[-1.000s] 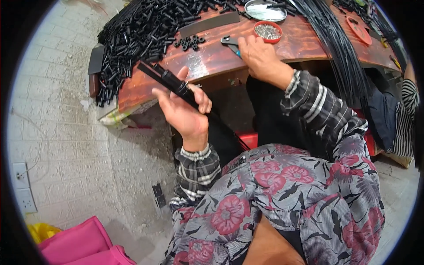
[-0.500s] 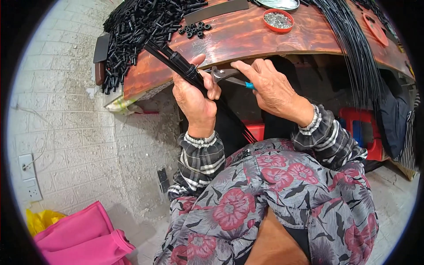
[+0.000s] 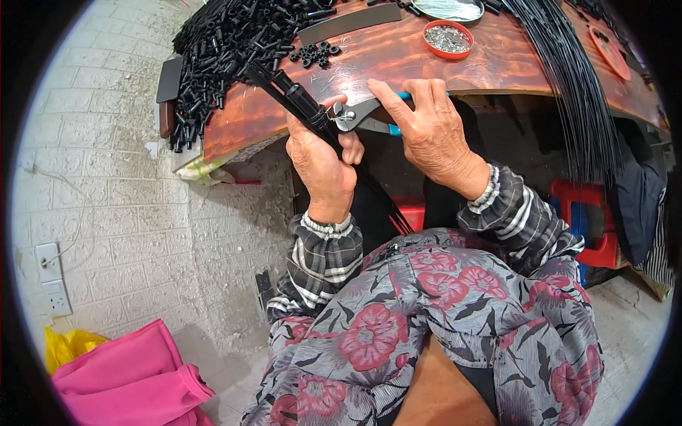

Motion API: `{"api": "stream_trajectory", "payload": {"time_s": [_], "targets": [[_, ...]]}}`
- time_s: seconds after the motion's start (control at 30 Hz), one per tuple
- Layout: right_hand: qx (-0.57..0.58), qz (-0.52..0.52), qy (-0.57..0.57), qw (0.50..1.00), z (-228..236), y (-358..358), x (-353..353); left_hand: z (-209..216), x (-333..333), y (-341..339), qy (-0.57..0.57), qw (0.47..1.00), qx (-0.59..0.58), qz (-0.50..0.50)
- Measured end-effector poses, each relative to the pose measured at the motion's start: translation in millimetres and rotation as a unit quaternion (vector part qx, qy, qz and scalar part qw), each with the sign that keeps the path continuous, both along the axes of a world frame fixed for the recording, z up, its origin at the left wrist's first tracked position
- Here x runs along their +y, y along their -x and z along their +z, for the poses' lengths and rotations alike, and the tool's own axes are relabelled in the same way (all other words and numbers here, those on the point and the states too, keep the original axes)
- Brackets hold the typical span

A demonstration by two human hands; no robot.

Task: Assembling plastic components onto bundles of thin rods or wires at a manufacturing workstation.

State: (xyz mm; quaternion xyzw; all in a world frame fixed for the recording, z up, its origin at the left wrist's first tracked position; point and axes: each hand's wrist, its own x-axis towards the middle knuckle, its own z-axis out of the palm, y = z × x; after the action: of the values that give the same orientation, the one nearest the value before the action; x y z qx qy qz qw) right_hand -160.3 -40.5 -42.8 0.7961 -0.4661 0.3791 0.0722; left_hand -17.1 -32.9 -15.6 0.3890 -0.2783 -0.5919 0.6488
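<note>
Two hands are working close together just in front of the table edge. The left hand (image 3: 323, 160) is clamped around a bundle of thin black rods (image 3: 302, 106), which is slanting from the lap up toward eleven o'clock. The right hand (image 3: 426, 131), at three o'clock of it, is closed on blue-handled pliers (image 3: 362, 117) whose nose is meeting the bundle just above the left thumb. To do this well, the left grip should probably be holding the rods dead steady while the pliers are squeezing squarely, not twisting. Beyond, on the wooden table (image 3: 497, 67), a pile of black tubes (image 3: 234, 42) is lying at eleven o'clock, and a red dish of small metal parts (image 3: 447, 37) at one o'clock.
</note>
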Motion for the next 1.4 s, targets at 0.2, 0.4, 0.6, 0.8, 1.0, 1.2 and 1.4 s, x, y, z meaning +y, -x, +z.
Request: {"api": "stream_trajectory", "payload": {"time_s": [0.2,0.4,0.6,0.8,1.0,1.2,1.4], "targets": [[-0.021,0.001,0.032,0.999,0.6,12.4,-9.2,3.0,3.4,10.5,0.003,1.000,-0.013,0.014],[0.020,0.103,0.065,0.992,35.7,51.6,-28.7,-1.1,10.1,20.1,0.051,0.999,-0.004,0.018],[-0.064,0.320,-0.774,0.543,67.5,65.0,-32.5,-11.7,29.6,20.8,0.144,0.988,0.023,-0.054],[0.105,0.246,-0.476,0.838,73.9,60.4,-17.4,-11.1,26.4,19.2,0.132,0.990,-0.006,-0.055],[0.195,0.173,0.004,0.965,76.6,66.7,2.3,-12.2,25.6,16.1,0.157,0.981,-0.091,-0.070],[-0.053,0.310,-0.825,0.469,86.0,72.8,-14.3,-10.1,31.5,28.4,0.186,0.979,0.033,-0.078],[0.178,0.190,-0.349,0.900,81.9,79.1,4.9,-8.5,29.2,30.9,0.109,0.990,-0.017,-0.086]]}}
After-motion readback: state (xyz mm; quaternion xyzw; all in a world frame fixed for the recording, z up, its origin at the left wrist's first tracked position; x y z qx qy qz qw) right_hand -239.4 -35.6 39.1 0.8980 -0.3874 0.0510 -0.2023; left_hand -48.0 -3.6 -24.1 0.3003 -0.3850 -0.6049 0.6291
